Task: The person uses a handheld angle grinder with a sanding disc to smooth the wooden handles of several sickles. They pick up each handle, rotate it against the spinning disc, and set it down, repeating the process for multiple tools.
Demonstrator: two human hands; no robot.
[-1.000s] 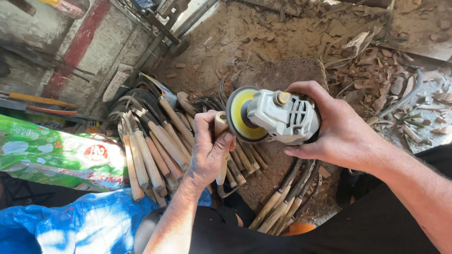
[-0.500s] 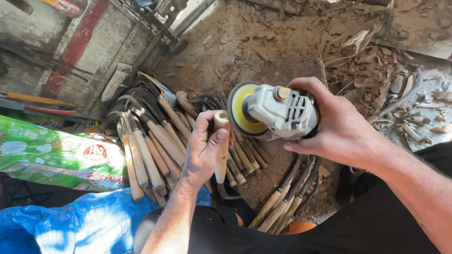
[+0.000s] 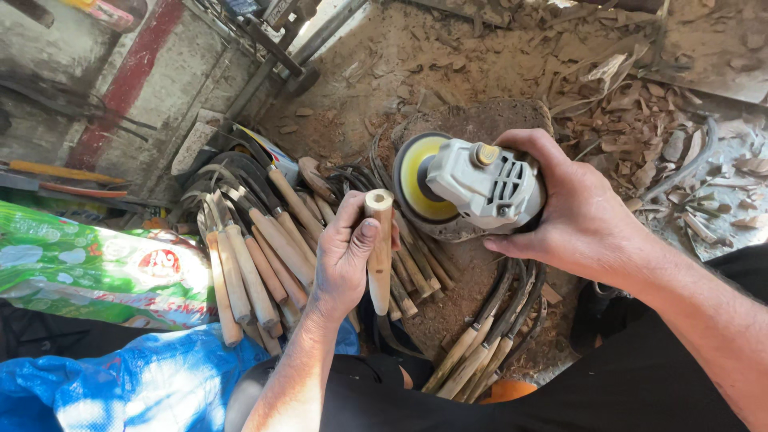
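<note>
While the left hand (image 3: 346, 258) is wrapping its fingers around a pale wooden handle (image 3: 378, 248), holding it upright with the cut end uppermost, the right hand (image 3: 578, 212) is gripping the grey body of an angle grinder (image 3: 480, 186), fingers curled tight over its housing. The grinder's yellow-backed sanding disc (image 3: 418, 178) is facing the handle's upper part and sitting just beside it; whether the two are touching cannot be told. The handle is standing between the hands, above the person's lap.

Judging by how things lie, the work is partway along: a row of sickles with fitted wooden handles (image 3: 256, 260) is lying to the left, and another small bundle (image 3: 480, 344) is resting below the grinder, while the handle in hand is looking bare and unfitted.

As for packaging, a green printed plastic sack (image 3: 88, 268) with a red round mark is lying at far left, a blue plastic sheet (image 3: 120, 384) is spreading below it, and wood shavings (image 3: 632, 120) are littering the ground at upper right
</note>
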